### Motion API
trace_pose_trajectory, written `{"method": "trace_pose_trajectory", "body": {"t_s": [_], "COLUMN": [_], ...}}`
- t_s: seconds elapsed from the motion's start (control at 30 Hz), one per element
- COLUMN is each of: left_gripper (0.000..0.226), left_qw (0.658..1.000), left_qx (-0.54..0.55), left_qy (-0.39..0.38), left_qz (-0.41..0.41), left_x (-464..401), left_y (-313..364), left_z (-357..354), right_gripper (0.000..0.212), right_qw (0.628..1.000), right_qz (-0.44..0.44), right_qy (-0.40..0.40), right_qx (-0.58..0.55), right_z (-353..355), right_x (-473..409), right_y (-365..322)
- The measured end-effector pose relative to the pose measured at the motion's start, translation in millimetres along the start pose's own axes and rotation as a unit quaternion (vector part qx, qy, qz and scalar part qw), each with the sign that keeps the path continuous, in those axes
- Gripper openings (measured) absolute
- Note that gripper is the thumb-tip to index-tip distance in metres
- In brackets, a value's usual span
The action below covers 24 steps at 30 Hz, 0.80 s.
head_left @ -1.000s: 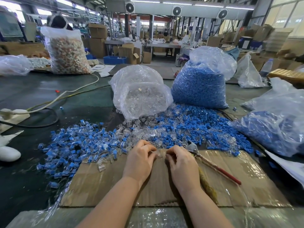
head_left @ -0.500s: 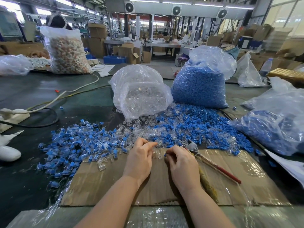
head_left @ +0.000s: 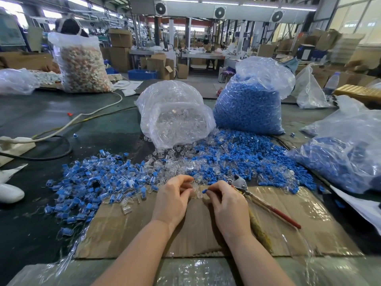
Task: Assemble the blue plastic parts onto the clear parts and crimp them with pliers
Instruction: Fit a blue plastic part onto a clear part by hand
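My left hand [head_left: 174, 198] pinches a clear plastic part [head_left: 195, 189] over the cardboard sheet [head_left: 206, 230]. My right hand [head_left: 226, 205] pinches a small blue plastic part [head_left: 204, 191] right beside the clear one, almost touching it. The pliers [head_left: 261, 201], with red handles, lie on the cardboard just right of my right hand, and neither hand holds them. Loose clear parts [head_left: 175, 164] and loose blue parts [head_left: 237, 159] are heaped beyond my hands. A spread of assembled blue-and-clear pieces [head_left: 92, 182] lies to the left.
A bag of clear parts [head_left: 175, 120] and a bag of blue parts [head_left: 249, 100] stand behind the heaps. Another bag with blue pieces [head_left: 346, 153] sits at right. Cables [head_left: 61, 131] cross the dark table at left. A bag of mixed pieces [head_left: 82, 62] stands far left.
My hands have parted slightly. A blue part now shows at my right fingertips and a clear part at my left fingertips, held a little higher over the cardboard.
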<state>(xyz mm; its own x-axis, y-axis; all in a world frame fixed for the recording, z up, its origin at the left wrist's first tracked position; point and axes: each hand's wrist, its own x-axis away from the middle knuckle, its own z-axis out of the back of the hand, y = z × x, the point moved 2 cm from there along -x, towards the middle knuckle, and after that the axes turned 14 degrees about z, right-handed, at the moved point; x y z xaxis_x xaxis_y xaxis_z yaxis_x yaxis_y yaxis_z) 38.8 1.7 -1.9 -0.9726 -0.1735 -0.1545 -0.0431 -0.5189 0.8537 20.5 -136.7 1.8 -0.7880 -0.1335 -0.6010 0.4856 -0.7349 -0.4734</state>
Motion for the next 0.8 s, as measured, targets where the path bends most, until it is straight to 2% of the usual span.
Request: {"method": "trace_pose_trajectory", "body": {"t_s": [0.3,0.47,0.8], "left_gripper": [0.016,0.018,0.022], "left_qw": [0.999,0.998,0.987], "left_qx": [-0.021,-0.015,0.104], "left_qy": [-0.039,-0.062,-0.111], "left_qz": [-0.011,-0.007,0.043], "left_x": [-0.9,-1.0,-0.7], "left_y": [1.1,1.1,0.1], "left_z": [1.0,-0.4,-0.4], "right_gripper": [0.01,0.01,0.012], "right_qw": [1.0,0.999,0.998], "right_qz": [0.019,0.034,0.037], "right_qy": [-0.005,-0.011,-0.034], "right_qx": [-0.022,-0.014,0.045], "right_z": [1.5,1.2,-2.6], "right_x": [0.4,-0.5,1.5], "right_y": [-3.9,-4.9,-3.8]}}
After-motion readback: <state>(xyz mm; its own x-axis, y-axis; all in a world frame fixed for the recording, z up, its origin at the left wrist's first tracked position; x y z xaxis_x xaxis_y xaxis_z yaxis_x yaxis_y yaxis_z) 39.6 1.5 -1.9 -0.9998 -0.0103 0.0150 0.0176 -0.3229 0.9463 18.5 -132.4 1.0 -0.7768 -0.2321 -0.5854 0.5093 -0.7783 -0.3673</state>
